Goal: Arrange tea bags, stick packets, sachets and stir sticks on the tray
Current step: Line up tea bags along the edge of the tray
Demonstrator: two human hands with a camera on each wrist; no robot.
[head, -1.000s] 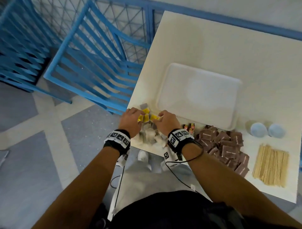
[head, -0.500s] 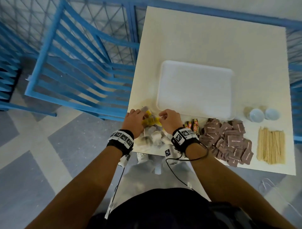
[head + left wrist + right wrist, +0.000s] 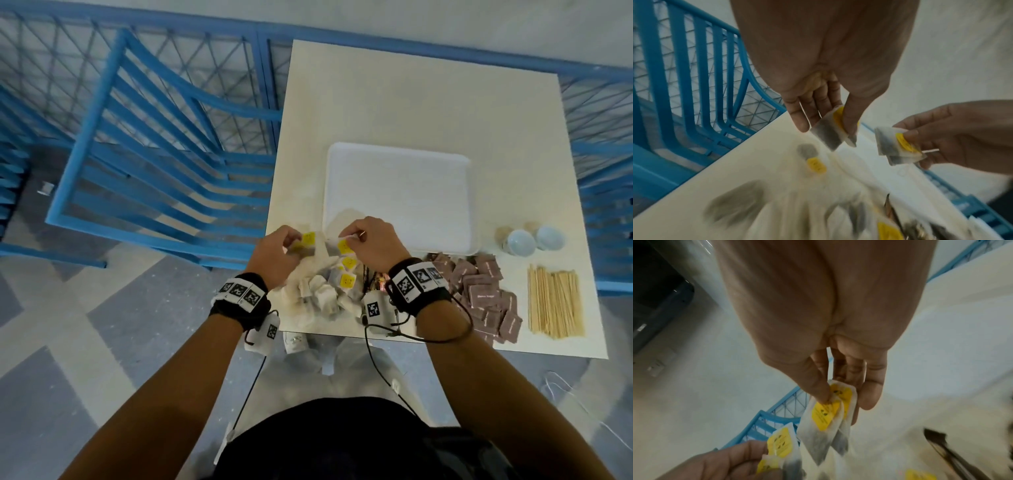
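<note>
A person stands at the near edge of a cream table (image 3: 421, 102), both hands raised just above a loose pile of tea bags (image 3: 325, 291) at the table's near left corner. The tea bags are white paper pouches showing dark tea inside, each with a square yellow tag. The left hand (image 3: 274, 250) pinches a tea bag (image 3: 830, 129) between thumb and fingers. The right hand (image 3: 373, 243) pinches 2 tea bags (image 3: 828, 415) by their tagged tops.

A white rectangular tray (image 3: 400, 195) lies in the middle of the table, just beyond the hands, with nothing on it. To the right of the tea bags lies a heap of brown sachets (image 3: 483, 294), with a few dark stick packets (image 3: 376, 281) half hidden behind the right wrist. Farther right lies a bundle of pale wooden stir sticks (image 3: 555, 301), and beyond it stand 2 small pale blue cups (image 3: 531, 240).

A blue slatted chair (image 3: 164, 164) stands left of the table, blue lattice railing behind, on a grey patterned floor.
</note>
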